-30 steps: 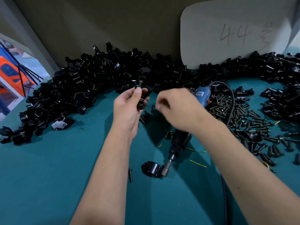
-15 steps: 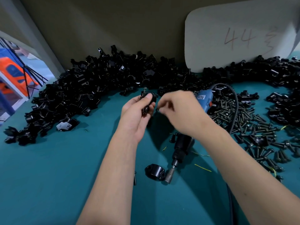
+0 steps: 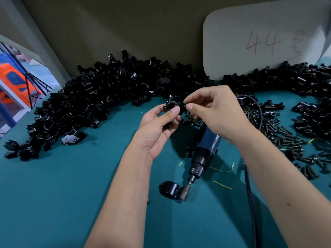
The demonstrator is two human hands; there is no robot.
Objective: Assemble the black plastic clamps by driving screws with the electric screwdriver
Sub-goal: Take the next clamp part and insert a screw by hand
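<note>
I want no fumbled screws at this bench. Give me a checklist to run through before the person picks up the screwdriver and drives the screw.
1. Clamp held firmly: ok. The left hand has its grip on the black clamp, thumb on its front.
2. Screw at the clamp: ok. The right hand pinches a small part, seemingly a screw, against the clamp's side.
3. Screw seated straight in its hole: cannot tell; fingers hide it.
4. Electric screwdriver within reach: ok. It lies on the teal table below the hands.
5. Driver tip free: not ok. Its bit rests against another clamp piece.
6. Right hand free for the tool: not ok.
</note>
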